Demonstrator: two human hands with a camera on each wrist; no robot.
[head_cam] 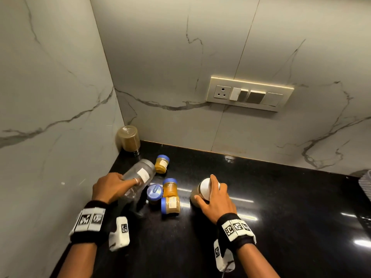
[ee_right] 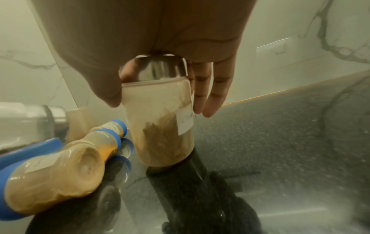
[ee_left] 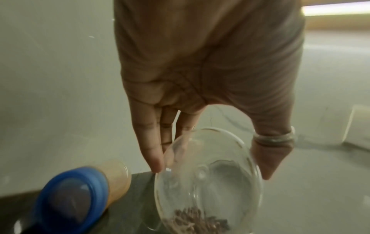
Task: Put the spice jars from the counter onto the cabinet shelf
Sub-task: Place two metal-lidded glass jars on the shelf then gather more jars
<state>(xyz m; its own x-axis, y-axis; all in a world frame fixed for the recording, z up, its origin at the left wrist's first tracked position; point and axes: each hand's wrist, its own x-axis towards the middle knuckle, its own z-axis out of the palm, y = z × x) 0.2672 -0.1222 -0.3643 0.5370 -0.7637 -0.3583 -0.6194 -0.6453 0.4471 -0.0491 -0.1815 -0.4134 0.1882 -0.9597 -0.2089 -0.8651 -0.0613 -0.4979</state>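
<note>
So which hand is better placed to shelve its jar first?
Probably right: the right hand grips the upright brown-powder jar by its lid. The left hand holds the clear jar tilted.

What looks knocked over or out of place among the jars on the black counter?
One small blue-lidded jar of yellow powder lies on its side beside two upright ones. A tall brown-powder jar in the corner stands upside down on its metal lid. Nothing looks spilled. The left hand holds the clear glass jar tilted.
</note>
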